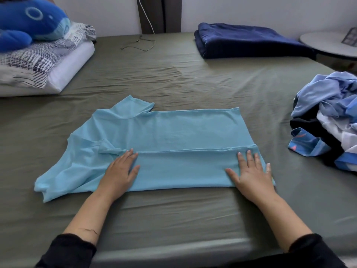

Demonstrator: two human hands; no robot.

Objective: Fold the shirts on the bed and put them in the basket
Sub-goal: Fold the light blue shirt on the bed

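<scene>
Squarely at the centre of the head view, a light blue T-shirt [154,144] lies flat on the olive-green bed sheet [173,78], its near long edge folded over into a band. Both hands press down on that band: the left hand [120,171] at about seven o'clock, fingers straight and close together, and the right hand [251,173] at about five o'clock, fingers straight and spread wide over the hem end. Neither grips the cloth (the palms lie flat on it). One sleeve fans out loose toward eight o'clock, another toward eleven. At three o'clock a heap of unfolded shirts [328,120], blue, white and black, sits well apart from the T-shirt. Toward one o'clock lies a folded navy blanket [247,41]; at ten o'clock a blue plush toy [31,20] rests on a patterned pillow [38,62]. A thin cord [139,45] lies at twelve o'clock.
</scene>
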